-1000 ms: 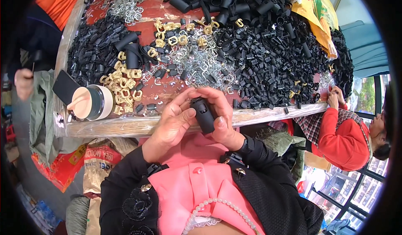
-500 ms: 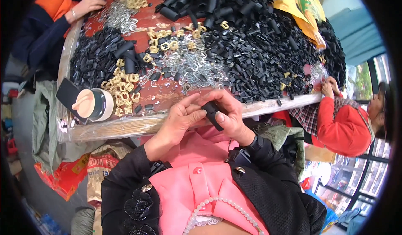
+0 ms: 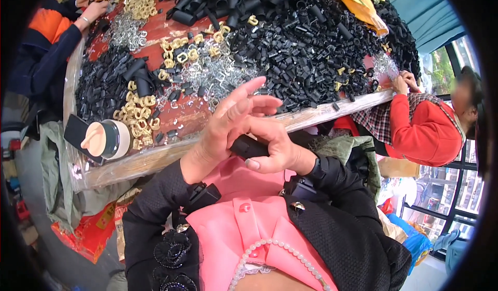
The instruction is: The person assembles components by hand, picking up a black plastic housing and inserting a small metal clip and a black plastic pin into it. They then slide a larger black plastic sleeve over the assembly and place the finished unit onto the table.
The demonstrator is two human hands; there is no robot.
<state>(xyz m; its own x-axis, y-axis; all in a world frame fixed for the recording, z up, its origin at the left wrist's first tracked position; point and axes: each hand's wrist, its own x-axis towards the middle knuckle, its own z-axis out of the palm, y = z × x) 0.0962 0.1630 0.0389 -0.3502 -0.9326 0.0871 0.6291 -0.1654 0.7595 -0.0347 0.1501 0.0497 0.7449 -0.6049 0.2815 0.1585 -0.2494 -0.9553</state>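
Note:
Just past the table's near edge, my right hand (image 3: 282, 150) grips a short black plastic tube (image 3: 249, 147) between thumb and fingers. My left hand (image 3: 218, 128) is beside it with fingers stretched out and spread, its palm up against the tube's left end. Whether the left palm presses on the tube cannot be made out. Beyond my hands lie a heap of small silver metal clips (image 3: 207, 78) and a wide heap of small black plastic parts (image 3: 295, 63). Gold-coloured rings (image 3: 140, 115) lie in a cluster to the left.
A wood-edged red table (image 3: 179, 120) carries the heaps, with larger black tubes (image 3: 228, 1) at the back. At its near left corner stand a jar (image 3: 116, 138) and a dark phone (image 3: 78, 131). Co-workers' hands are at the far left (image 3: 93, 11) and right (image 3: 403, 81).
My left hand has let go of the tube and opened, fingers lifted and spread. The right hand has turned the tube to lie more level. The whole view has shifted slightly.

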